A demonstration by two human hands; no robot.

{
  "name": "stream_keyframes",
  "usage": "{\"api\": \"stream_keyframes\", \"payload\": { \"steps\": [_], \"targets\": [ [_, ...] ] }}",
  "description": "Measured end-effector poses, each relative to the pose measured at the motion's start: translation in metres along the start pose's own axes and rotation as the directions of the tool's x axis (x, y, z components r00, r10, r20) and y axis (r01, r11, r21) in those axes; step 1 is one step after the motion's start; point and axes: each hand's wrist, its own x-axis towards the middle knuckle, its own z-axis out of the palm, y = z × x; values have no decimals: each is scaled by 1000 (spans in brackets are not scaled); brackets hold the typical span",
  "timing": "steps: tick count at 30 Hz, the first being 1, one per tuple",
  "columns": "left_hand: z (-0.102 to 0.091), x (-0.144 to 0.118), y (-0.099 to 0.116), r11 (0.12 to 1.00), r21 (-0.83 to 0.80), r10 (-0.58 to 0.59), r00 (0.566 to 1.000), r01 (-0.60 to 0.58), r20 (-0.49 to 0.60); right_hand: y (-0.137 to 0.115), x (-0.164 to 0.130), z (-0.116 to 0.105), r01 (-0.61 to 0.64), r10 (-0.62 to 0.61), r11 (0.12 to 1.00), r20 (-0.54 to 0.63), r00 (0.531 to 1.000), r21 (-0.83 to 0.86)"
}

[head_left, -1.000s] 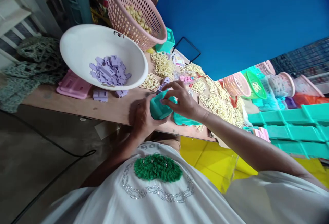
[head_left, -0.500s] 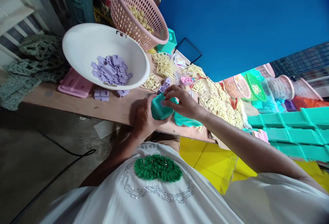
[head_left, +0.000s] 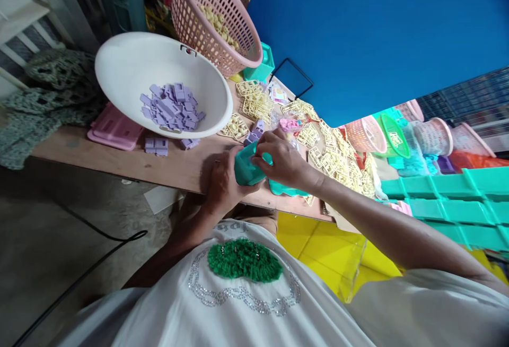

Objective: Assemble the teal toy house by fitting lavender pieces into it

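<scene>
Gripping a teal box from below and behind, the left hand had its fingers closed round the box's near end, holding it just above the table edge. The right hand came in from the far right side, fingertips pinched together on the box's upper rim; whether they also held some small part could not be told. The box's long axis ran from the left palm up and away toward the right fingers, so both hands touched it, the left bearing it and the right working on top. A teal lid lay flat just beside the right wrist. Farther out stood a white bowl of purple pieces, a pink basket, and yellow frames spread along the table
</scene>
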Motion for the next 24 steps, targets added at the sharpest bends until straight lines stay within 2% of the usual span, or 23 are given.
{"api": "stream_keyframes", "payload": {
  "steps": [4,10,16,20,24],
  "targets": [
    [0,-1,-2,1000,-21,13,1000,-13,2,-11,10,-10,76,-46,978,156,987,-193],
    [0,-1,-2,1000,-25,9,1000,-9,1,-29,20,-19,0,87,962,305,948,-275],
    [-1,0,-1,997,28,78,997,-78,-20,-47,21,-19,-75,213,922,335,918,-380],
    [1,0,-3,994,66,87,996,-87,-1,-57,25,-20,-103,295,889,383,875,-447],
    [2,-1,-5,994,58,95,996,-94,-3,-65,26,-18,-98,300,885,396,868,-455]
  ]
}}
